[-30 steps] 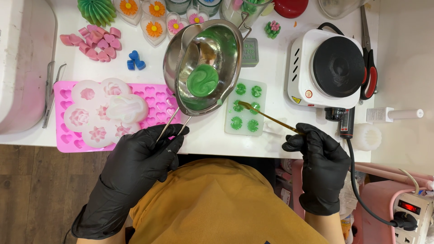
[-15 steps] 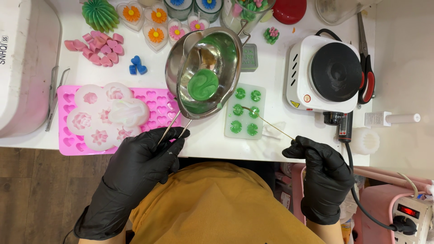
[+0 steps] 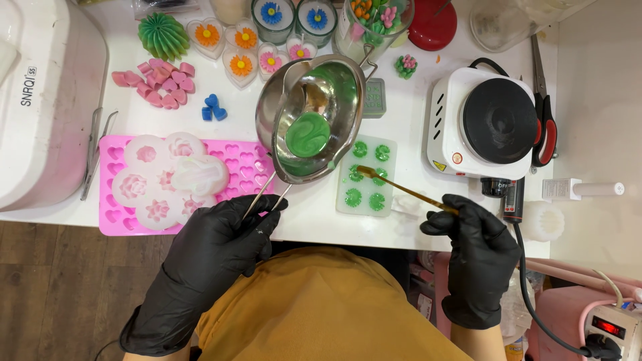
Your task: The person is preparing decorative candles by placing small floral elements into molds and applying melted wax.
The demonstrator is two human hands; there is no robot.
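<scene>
Head view, looking straight down on a white table [image 3: 401,87].

Left hand [image 3: 221,244], black glove: fingers clamped on the wire handle of a steel pot [image 3: 311,117]. The pot is held above the table, tilted, so the green melted wax [image 3: 307,134] pools at the low side by the spout. That side overhangs the left edge of the clear mould [image 3: 366,175].

Right hand [image 3: 478,244], black glove: fingertips pinched together on the end of a thin gold stick [image 3: 408,190]. Its tip rests in the mould, among cavities already filled green, probably to guide or spread wax there.

The pink tray [image 3: 234,164] lies just left, white moulds on top. The hot plate [image 3: 498,120] sits right of the mould, near enough for reheating.
</scene>
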